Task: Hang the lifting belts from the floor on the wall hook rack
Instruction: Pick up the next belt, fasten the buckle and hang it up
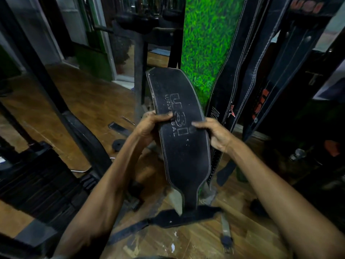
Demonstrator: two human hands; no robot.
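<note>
A wide black lifting belt (pixel 183 146) with white stitching and a faded logo stands nearly upright in front of me. My left hand (pixel 149 126) grips its left edge, thumb on the face. My right hand (pixel 214 134) grips its right edge. A second black belt (pixel 179 217) lies flat on the wooden floor below, its narrow strap running left. Several black belts (pixel 235 75) hang on the right against the wall. The hook rack itself is out of view above.
A black gym machine frame and weight stack (pixel 43 184) fill the left side. A green artificial-grass panel (pixel 205 45) covers the wall ahead. A buckle strap (pixel 226 238) and a small strap piece (pixel 117 128) lie on the wooden floor.
</note>
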